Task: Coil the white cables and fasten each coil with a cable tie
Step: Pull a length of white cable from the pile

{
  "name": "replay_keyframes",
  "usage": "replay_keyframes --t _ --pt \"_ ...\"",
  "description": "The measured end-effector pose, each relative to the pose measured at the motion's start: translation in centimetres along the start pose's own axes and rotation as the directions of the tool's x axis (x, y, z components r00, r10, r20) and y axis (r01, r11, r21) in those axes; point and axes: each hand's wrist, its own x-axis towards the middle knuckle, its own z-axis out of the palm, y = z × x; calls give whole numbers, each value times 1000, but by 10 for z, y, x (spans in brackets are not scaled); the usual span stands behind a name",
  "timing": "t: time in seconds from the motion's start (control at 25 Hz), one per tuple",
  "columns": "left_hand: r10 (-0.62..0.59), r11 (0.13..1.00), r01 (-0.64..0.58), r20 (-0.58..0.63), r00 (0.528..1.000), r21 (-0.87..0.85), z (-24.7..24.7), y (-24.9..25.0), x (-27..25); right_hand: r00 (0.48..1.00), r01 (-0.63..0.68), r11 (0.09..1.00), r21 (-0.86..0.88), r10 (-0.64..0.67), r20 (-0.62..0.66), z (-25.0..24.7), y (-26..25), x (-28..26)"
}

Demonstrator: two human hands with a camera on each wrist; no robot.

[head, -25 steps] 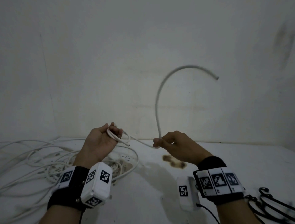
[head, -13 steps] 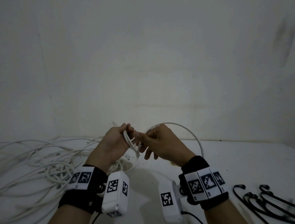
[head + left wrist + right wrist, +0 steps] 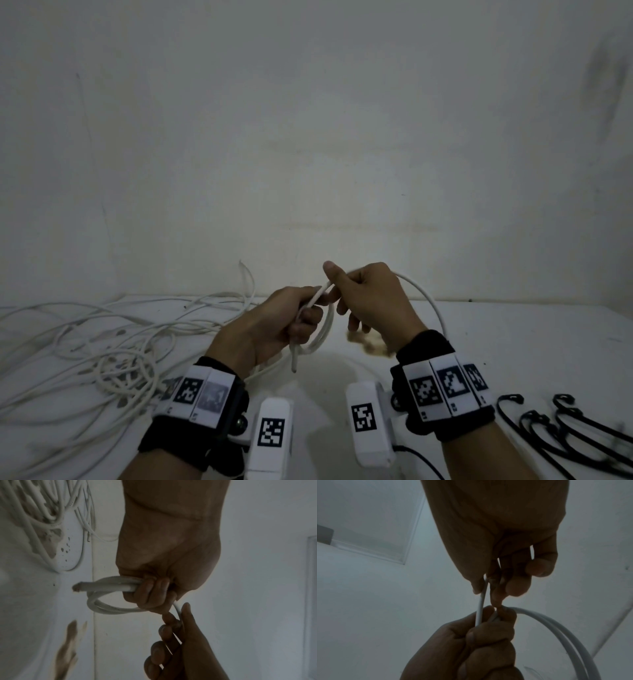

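Hands close together above the white table (image 3: 513, 342), fingertips almost touching. Left hand (image 3: 274, 325) clenched round a small coil of white cable (image 3: 323, 334), loops hanging below the fist, cut end (image 3: 78, 587) sticking out. Right hand (image 3: 370, 301) pinches the same cable just right of the coil; the rest arcs away right. Loose tangle of white cables (image 3: 102, 359) lies left. Black cable ties (image 3: 565, 428) near right.

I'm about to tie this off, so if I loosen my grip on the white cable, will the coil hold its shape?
Probably not: the white cable arcs stiffly beyond the right hand, so loops likely spring open. The left hand grips them bunched.
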Motion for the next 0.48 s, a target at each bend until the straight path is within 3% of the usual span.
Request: replay_keyframes --t 0.16,0.32,0.48 --pt "6 994 -1 -42 999 105 3 -2 0 999 -14 1000 -9 15 43 1 1 0" --pt "8 993 12 -163 987 121 -4 -1 -1 995 -66 995 -70 70 63 -12 4 1" --pt "10 1000 -5 -207 978 27 -13 1 0 980 1 995 -104 -22 -198 -31 12 8"
